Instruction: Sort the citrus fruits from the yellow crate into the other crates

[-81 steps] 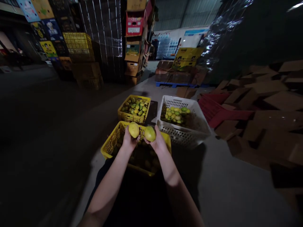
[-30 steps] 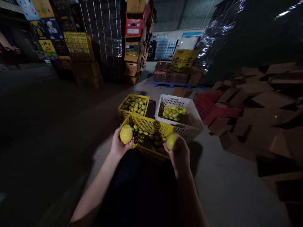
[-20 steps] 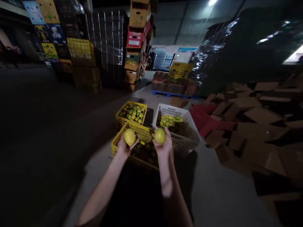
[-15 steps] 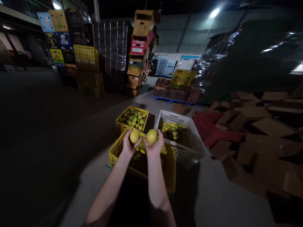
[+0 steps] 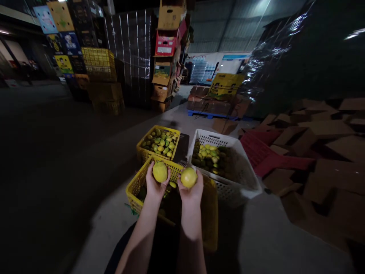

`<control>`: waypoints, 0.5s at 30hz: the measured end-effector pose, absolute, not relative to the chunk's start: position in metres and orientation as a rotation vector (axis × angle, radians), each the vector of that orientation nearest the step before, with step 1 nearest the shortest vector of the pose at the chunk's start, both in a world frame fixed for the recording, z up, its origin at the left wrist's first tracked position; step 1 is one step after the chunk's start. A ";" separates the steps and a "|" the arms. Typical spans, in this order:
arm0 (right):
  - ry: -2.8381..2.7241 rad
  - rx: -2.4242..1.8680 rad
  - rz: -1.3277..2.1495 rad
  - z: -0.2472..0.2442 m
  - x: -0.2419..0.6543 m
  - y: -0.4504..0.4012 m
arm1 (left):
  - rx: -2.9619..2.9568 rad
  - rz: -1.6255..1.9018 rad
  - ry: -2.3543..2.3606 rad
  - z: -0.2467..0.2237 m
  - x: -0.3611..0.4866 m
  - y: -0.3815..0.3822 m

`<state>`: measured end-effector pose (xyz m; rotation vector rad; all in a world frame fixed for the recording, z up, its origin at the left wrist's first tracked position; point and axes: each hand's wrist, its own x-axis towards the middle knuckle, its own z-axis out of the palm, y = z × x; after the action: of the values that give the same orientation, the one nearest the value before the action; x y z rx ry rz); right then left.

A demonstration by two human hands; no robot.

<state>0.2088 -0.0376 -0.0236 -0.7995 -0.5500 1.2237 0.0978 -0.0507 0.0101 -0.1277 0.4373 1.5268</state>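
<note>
My left hand (image 5: 155,186) is closed around a yellow-green lemon (image 5: 160,172). In my right hand (image 5: 191,192) sits another yellow lemon (image 5: 188,177), gripped by the fingers and thumb. Both hands are held side by side above the near yellow crate (image 5: 131,193), which has several lemons in its shaded inside. Beyond it, a second yellow crate (image 5: 142,153) is filled with green and yellow lemons. To the right, a white crate (image 5: 242,163) holds a heap of lemons (image 5: 209,152) toward its left side.
A dark box (image 5: 184,146) stands between the far crates. On the right lie a red plastic crate (image 5: 264,152) and a pile of flattened cardboard boxes (image 5: 327,182). Stacked cartons (image 5: 167,45) and a blue pallet (image 5: 209,115) with boxes stand behind.
Both hands have come slightly lower and farther apart, each still with its lemon. The left lemon has turned in the fingers. The view has tilted down a little.
</note>
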 end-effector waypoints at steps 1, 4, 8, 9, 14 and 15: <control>-0.477 -0.803 1.218 -0.021 0.209 -0.042 | -0.146 1.533 0.436 0.012 0.098 -0.054; -0.271 -0.785 1.239 -0.011 0.205 -0.054 | -0.143 1.522 0.467 0.014 0.103 -0.063; -0.351 -0.786 1.285 -0.005 0.202 -0.064 | -0.080 1.434 0.552 0.009 0.111 -0.067; -0.367 -0.789 1.281 -0.004 0.202 -0.066 | -0.083 1.416 0.562 0.008 0.112 -0.067; -0.405 -0.748 1.322 0.000 0.204 -0.068 | -0.090 1.436 0.561 0.009 0.108 -0.064; -0.394 -0.745 1.340 0.001 0.203 -0.068 | -0.076 1.437 0.561 0.009 0.107 -0.064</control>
<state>0.2026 -0.0683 0.0012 -0.7453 -0.3936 1.3402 0.1073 -0.0637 0.0094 -0.0758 0.5608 1.4370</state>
